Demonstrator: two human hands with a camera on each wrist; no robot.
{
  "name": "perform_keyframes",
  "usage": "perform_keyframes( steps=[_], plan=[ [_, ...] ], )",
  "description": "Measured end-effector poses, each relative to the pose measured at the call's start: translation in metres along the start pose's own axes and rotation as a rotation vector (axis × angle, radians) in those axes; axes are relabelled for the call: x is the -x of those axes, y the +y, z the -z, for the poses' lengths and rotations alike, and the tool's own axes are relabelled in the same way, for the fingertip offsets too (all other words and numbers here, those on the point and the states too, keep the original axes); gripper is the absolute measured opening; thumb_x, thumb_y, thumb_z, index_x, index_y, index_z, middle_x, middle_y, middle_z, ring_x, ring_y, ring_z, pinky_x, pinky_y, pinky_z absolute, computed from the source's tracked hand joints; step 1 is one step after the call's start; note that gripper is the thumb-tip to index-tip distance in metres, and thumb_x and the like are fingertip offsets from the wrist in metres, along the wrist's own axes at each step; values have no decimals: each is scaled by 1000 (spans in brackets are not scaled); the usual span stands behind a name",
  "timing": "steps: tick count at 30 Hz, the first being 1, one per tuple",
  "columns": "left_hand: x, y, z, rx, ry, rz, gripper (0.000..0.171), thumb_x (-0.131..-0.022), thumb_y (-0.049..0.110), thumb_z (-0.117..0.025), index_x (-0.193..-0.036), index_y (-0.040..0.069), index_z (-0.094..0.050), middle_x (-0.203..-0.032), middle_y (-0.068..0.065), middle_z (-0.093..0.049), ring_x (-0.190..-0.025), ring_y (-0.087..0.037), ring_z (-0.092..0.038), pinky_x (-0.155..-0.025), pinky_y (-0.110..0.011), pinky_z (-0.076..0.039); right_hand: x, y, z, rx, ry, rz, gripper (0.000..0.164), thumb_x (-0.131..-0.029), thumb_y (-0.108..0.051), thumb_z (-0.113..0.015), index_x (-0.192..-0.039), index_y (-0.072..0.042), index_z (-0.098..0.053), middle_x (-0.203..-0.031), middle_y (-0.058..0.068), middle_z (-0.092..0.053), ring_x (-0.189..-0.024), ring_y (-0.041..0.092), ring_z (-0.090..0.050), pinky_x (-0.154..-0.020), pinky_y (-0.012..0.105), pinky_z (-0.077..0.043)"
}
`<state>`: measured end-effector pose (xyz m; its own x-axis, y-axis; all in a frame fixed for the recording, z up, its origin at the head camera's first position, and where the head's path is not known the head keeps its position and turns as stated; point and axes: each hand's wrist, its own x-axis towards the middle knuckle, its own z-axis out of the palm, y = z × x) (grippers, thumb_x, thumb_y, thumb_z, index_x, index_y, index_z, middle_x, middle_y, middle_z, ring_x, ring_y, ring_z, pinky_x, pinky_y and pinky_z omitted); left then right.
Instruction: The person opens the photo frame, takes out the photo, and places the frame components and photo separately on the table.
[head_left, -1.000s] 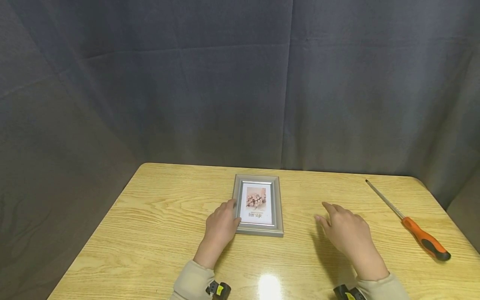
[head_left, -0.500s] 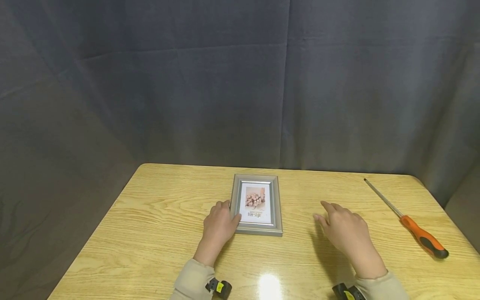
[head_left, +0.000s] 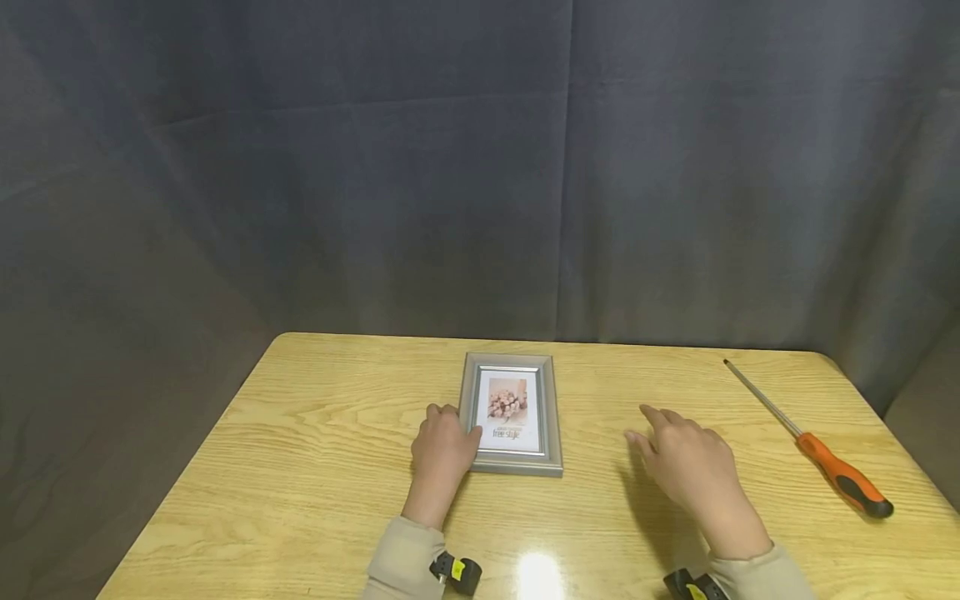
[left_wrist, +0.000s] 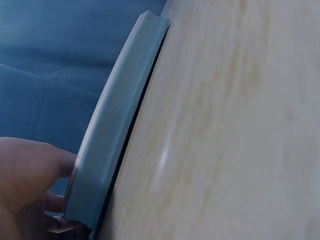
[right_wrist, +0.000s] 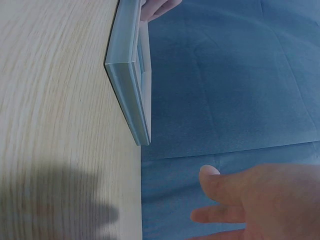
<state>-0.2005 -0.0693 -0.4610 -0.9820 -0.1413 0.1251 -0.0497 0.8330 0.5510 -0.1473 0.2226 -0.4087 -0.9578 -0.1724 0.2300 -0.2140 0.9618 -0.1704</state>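
A grey picture frame point(head_left: 512, 408) with a flower print in it lies face up on the table. My left hand point(head_left: 446, 446) grips its left side near the lower corner, the thumb over the front border and the fingers along the outer edge. In the left wrist view the thumb point(left_wrist: 62, 162) meets the face of the frame point(left_wrist: 117, 115), and the fingers are partly hidden behind its corner. To the right of the frame, my right hand point(head_left: 690, 467) hovers over the table, holding nothing, fingers loosely bent; its shadow falls below it.
A screwdriver point(head_left: 816, 450) with an orange and black handle lies slanted on the right of the wooden table point(head_left: 300, 467). Dark curtains point(head_left: 420, 208) hang behind the table and along both sides.
My left forearm has swung slightly right, and the left fingers sit more beside the frame's edge. The head view has shifted a little. My right hand hovers much as before.
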Motion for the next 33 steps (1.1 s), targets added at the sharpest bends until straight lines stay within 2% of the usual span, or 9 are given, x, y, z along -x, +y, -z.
perform_keyframes(
  steps=[9, 13, 18, 22, 33],
  plan=[
    [-6, 6, 2, 99, 0, 66, 43, -83, 20, -76, -110, -12, -66, -93, -20, -58, -79, -35, -63, -62, -50, -55, -2, 1, 1, -1, -3, -6, 50, -98, -31, -62, -132, 5, -58, -122, 29, -62, -99, 47, -64, -81, 61, -51],
    [-6, 9, 3, 113, 11, 68, 43, -83, 19, -76, -111, -11, -66, -93, -20, -61, -83, -37, -64, -65, -51, -55, -2, 1, 3, 7, -6, -11, 51, -98, -33, -62, -132, 4, -58, -122, 29, -63, -98, 47, -64, -81, 62, -51],
    [-4, 7, 3, 119, 55, 72, 41, -81, 19, -76, -112, -7, -69, -95, -20, -67, -84, -36, -67, -63, -50, -55, -1, -2, 6, -6, 7, 14, 50, -97, -31, -64, -131, 6, -58, -122, 29, -63, -99, 47, -65, -81, 61, -52],
    [-3, 6, 3, 125, 79, 59, 40, -81, 18, -75, -115, -4, -69, -100, -21, -71, -85, -37, -69, -63, -50, -55, -1, -6, 7, -10, 2, 22, 51, -97, -31, -64, -131, 6, -58, -121, 29, -63, -98, 46, -66, -81, 60, -52],
    [-2, 10, -2, 152, 130, 3, 43, -84, 15, -74, -121, -3, -64, -103, -20, -69, -85, -39, -68, -69, -51, -56, 1, -8, 3, -18, -16, -2, 50, -98, -32, -63, -133, 3, -58, -123, 28, -62, -101, 45, -65, -83, 60, -51]
  ],
)
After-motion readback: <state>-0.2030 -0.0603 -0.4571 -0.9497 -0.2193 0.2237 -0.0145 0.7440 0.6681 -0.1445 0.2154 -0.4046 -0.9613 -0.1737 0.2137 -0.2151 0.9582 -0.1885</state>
